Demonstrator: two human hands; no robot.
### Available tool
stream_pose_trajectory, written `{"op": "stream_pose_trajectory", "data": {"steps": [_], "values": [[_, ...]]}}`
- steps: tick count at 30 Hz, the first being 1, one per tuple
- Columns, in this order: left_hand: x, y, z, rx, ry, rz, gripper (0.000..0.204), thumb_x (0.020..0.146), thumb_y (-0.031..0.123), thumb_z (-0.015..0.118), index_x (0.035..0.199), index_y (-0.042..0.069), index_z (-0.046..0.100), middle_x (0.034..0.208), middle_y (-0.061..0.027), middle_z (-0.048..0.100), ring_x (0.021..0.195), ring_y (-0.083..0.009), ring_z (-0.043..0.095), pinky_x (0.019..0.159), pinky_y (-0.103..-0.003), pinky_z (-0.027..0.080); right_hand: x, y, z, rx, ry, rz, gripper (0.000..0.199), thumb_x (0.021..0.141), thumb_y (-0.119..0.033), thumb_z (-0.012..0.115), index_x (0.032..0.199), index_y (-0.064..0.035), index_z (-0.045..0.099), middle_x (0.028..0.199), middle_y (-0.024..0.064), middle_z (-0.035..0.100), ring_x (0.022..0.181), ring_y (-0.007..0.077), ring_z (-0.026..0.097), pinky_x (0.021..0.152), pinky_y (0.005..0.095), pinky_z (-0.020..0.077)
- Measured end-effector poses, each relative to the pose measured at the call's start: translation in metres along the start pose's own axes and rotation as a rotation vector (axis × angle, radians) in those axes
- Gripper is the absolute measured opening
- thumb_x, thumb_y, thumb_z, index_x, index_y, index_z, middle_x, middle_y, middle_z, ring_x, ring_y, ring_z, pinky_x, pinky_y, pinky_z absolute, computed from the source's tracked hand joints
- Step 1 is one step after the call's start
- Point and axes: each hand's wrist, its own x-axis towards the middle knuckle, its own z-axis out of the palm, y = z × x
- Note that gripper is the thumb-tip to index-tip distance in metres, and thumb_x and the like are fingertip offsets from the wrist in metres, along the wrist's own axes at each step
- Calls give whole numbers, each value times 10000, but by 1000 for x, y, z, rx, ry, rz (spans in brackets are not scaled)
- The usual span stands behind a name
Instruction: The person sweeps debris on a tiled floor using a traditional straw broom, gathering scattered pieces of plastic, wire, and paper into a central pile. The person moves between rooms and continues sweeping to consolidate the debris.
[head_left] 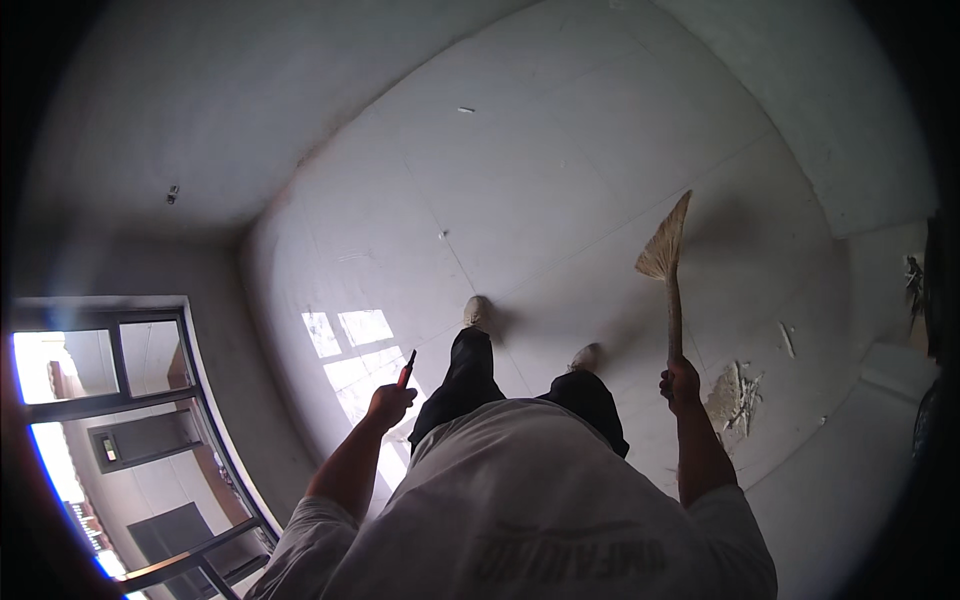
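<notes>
- Right hand point(681, 383): fist wrapped around the lower end of a pale straw hand broom point(668, 262) with a bound stalk handle and a fan-shaped bristle head; broom is upright, bristle end uppermost and tilted a little to the right, directly above the hand
- Left hand point(389, 404): fingers curled around a slim dark tool with a red grip point(407, 368), well to the left of the broom; its tip points up and slightly right; kind of tool too small to tell
- Pale grey smooth floor point(560, 180): spreads behind and on all sides of the broom, crossed by faint seam lines
- Two light-coloured shoes point(478, 312) point(586, 356): on the floor left of the broom handle, below dark trouser legs point(468, 380)
- Patch of flaked whitish debris point(738, 392): on the floor just right of the broom-holding hand
- Sunlit bright panes point(350, 345): on the floor, left of the broom, near the left hand
- Dark-framed window point(130, 400): far left of the broom
- Light grey shirt point(530, 500): below the broom, lower middle
</notes>
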Motion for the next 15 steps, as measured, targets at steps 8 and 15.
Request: {"op": "stream_pose_trajectory", "data": {"steps": [8,15], "values": [[35,13,-33,9,-53,11,373,845,388,648,770,24,680,712,-87,684,680,-225,655,655,-369,500,21,-15,128,-26,-298,96,186,879,-156,570,1046,-92,518,731,66,519,527,184,535,432,313,435],[126,-18,-95,-236,-47,-48,394,811,416,680,802,23,708,749,-91,695,716,-200,654,704,-347,503,55,-45,296,-883,-348,159,273,817,-202,661,966,20,606,819,137,656,684,239,661,632,366,549]]}}
